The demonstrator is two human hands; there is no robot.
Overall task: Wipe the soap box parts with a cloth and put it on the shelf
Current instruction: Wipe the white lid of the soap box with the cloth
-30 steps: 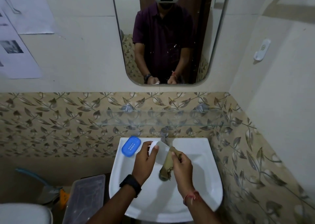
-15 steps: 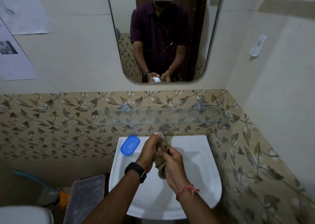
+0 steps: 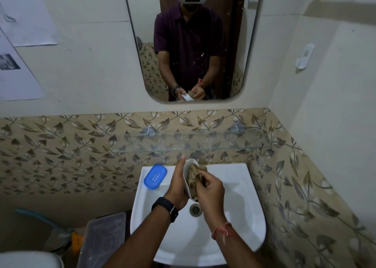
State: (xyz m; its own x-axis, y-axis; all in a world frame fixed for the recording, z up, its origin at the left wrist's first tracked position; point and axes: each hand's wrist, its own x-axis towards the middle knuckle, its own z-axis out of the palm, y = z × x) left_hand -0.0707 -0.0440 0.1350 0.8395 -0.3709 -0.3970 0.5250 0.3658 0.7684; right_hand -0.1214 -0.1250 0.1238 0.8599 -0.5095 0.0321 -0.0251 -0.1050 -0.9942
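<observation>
Over the white sink [image 3: 240,223], my left hand [image 3: 179,184] holds a white soap box part [image 3: 190,162] on its edge, hollow side facing right. My right hand [image 3: 209,188] presses a crumpled brown cloth [image 3: 193,178] into that hollow. The blue soap box part [image 3: 155,176] lies flat on the sink's back left corner. A glass shelf [image 3: 203,143] runs along the leaf-patterned wall just above the sink, bare.
A tap [image 3: 195,155] stands behind my hands, partly hidden. A mirror [image 3: 189,43] hangs above the shelf. Left of the sink sit a clear plastic bin [image 3: 101,239] and a toilet lid [image 3: 26,259]. A wall closes in on the right.
My hands turned the white part from flat-facing to edge-on, and my right hand pushed the cloth into its hollow. The blue part stayed put.
</observation>
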